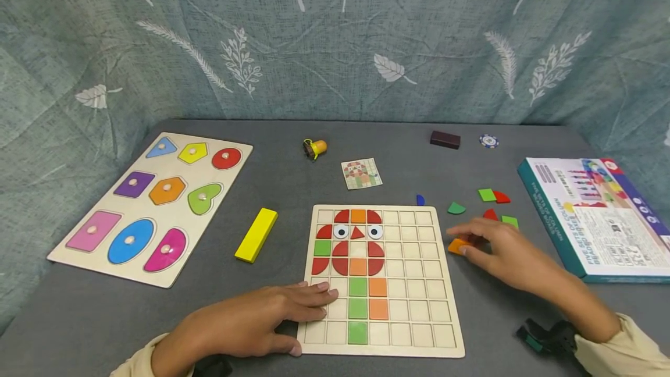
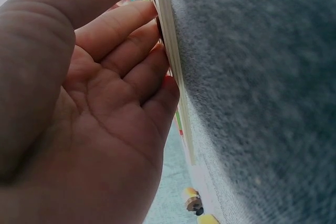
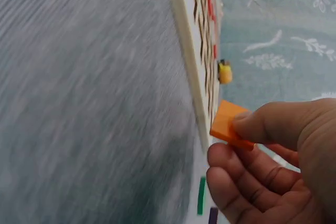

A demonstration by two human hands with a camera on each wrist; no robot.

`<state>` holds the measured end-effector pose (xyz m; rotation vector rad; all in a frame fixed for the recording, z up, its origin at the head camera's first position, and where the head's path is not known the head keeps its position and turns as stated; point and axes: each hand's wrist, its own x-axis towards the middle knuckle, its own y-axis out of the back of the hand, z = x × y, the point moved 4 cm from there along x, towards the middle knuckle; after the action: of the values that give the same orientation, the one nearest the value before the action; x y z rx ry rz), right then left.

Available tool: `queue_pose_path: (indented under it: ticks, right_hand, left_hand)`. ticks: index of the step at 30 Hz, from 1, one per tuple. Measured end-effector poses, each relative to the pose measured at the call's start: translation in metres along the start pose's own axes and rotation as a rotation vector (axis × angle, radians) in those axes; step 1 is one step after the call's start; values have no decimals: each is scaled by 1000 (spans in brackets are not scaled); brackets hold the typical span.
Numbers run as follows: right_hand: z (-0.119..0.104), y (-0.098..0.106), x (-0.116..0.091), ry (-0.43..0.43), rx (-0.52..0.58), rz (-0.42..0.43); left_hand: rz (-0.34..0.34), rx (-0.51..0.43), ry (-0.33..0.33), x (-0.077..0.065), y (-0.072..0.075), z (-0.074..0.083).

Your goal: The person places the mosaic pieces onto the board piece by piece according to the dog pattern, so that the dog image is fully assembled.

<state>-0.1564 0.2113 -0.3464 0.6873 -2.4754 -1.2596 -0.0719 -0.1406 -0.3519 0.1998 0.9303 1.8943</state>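
A wooden grid board (image 1: 413,330) lies in front of me, with red, green and orange pieces and two eye pieces set in its squares. My left hand (image 1: 262,316) rests on the board's lower left edge, fingers extended; in the left wrist view the fingertips (image 2: 149,11) meet the board's edge. Just right of the board, my right hand (image 1: 502,249) pinches an orange square tile (image 3: 227,124) between thumb and fingers. Around that hand lie loose pieces: a green quarter circle (image 1: 456,208), a blue piece (image 1: 420,200), green squares (image 1: 487,195) and red quarter circles (image 1: 501,197).
A shape puzzle board (image 1: 173,223) lies at left, beside a yellow block (image 1: 256,235). Behind the grid are a pattern card (image 1: 362,174) and a small yellow-orange toy (image 1: 315,148). A dark block (image 1: 445,139), a poker chip (image 1: 489,141) and a game box (image 1: 602,220) are at right.
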Motion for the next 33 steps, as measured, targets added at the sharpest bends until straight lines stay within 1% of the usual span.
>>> queue_pose_path:
  ticks: [5,8,12,16,19,27,31,33]
  right_hand:
    - [-11,-5,9,18,50,15]
    - [-19,-9,16,46,87,-2]
    - [-27,-14,23,101,128,-22]
    - [-32,-20,27,176,131,-29]
    - [-36,-25,28,215,143,-47]
    - [-48,-37,31,243,207,-110]
    - [-52,-44,32,259,255,-126]
    - [-54,-47,32,253,283,-141]
  left_hand:
    - [-1,6,3,0,0,0]
    - [-1,13,-2,-1,0,0]
    - [4,11,-11,-1,0,0]
    - [5,5,-12,0,0,0]
    - [4,4,-9,0,0,0]
    - [-3,-3,-4,1,0,0]
    - [-3,-1,-8,1,0,0]
    - [-2,0,-14,1,0,0]
